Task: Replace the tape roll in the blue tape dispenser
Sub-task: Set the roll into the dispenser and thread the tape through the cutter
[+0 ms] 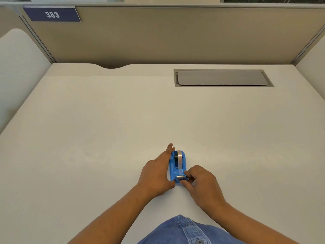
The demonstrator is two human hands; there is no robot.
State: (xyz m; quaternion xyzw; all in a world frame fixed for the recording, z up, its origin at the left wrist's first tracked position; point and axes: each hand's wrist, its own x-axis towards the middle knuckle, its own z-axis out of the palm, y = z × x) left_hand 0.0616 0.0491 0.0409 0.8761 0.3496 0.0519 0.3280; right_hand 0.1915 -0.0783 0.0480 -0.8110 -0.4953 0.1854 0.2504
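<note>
Lengthwise, the dispenser (177, 166) runs near to far on the desk (105, 120), roll (179, 156) at the far end; left hand (155, 175) braces its left side, right hand (202, 184) pinches the near cutter end.

Plastic, laminate, fabric and denim at desk 383

The tape dispenser (177, 166) looks like smooth, bright blue plastic with a slight sheen, and a small strip of shiny metal (180, 176) sits at its cutting end. The tape roll (179, 156) in it is pale and translucent, glossy, around a black core. The desk (105, 129) has a matt off-white top, smooth like laminate. The hatch (222, 78) set into it is dull grey, metal or plastic I cannot tell. The partition (175, 34) looks cloth-covered, matt beige, in a grey frame. The shirt (186, 231) is blue denim with a button.
</note>
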